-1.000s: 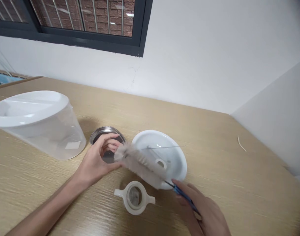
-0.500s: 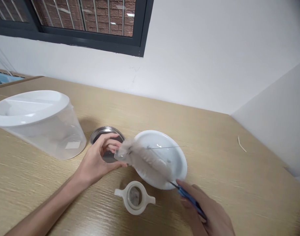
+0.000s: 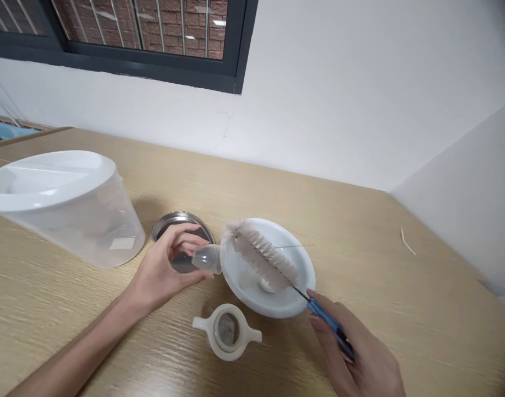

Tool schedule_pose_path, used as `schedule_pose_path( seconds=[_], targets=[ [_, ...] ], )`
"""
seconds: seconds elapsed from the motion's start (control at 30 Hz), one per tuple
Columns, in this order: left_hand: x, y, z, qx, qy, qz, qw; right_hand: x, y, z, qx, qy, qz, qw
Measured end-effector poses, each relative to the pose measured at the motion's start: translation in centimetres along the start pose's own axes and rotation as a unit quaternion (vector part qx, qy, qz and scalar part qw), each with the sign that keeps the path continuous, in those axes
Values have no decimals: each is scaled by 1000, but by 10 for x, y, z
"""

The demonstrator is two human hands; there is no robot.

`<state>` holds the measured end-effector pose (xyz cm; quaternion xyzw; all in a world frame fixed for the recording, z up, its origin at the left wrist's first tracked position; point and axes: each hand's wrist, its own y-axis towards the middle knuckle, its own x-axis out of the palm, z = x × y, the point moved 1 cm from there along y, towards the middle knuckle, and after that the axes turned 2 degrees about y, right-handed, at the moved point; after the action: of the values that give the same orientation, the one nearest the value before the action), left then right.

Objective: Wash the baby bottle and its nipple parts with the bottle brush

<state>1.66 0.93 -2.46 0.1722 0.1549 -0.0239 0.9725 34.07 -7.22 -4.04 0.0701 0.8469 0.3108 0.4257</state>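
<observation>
My left hand [image 3: 164, 262] is closed around a small clear cup [image 3: 206, 259], held on its side between thumb and fingers with its mouth facing right. In my right hand [image 3: 358, 350] is a bottle brush [image 3: 269, 259] with pale bristles, a twisted wire stem and a blue handle. The bristles are outside the cup, over the white bowl [image 3: 306, 275], their tip close to the cup's mouth. Something small and white in the bowl is mostly hidden by the brush. A translucent ring with two side handles [image 3: 212, 333] lies on the table in front.
Behind my left hand sits a round steel dish [image 3: 156, 232]. A large translucent container with a white lid [image 3: 91, 220] stands at the left. A thin wire [image 3: 300, 245] crosses the bowl, and a short pale strip [image 3: 407, 242] lies far right on the table.
The brush has moved rightward with my right hand, out of the cup's mouth, and its bristles now show clearly. My left hand has stayed almost still with the cup.
</observation>
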Motion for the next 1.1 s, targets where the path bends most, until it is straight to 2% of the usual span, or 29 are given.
schedule_pose_path(
  seconds=[0.1, 0.3, 0.47, 0.57, 0.77, 1.0, 1.1],
  targets=[
    [0, 0, 2, 3, 1, 1, 1000, 0, -2, -1, -2, -2, 5, 1000],
    [2, 0, 3, -29, -8, -4, 1000, 4, -4, -1, -79, 10, -43, 996],
    [2, 0, 2, -28, -8, -1, 1000, -6, 2, 7, -27, -39, -11, 999],
    [1, 0, 3, -29, -11, -2, 1000, -11, 4, 5, -25, -58, 8, 998],
    [1, 1, 3, -43, -7, 2, 999, -1, 0, -6, -132, -8, -55, 990],
    [2, 0, 3, -45, -21, 4, 999, -6, 3, 3, -66, -56, -13, 996],
    [2, 0, 5, -40, -27, 8, 999, -5, 1, -1, -71, -37, -20, 997]
  ],
)
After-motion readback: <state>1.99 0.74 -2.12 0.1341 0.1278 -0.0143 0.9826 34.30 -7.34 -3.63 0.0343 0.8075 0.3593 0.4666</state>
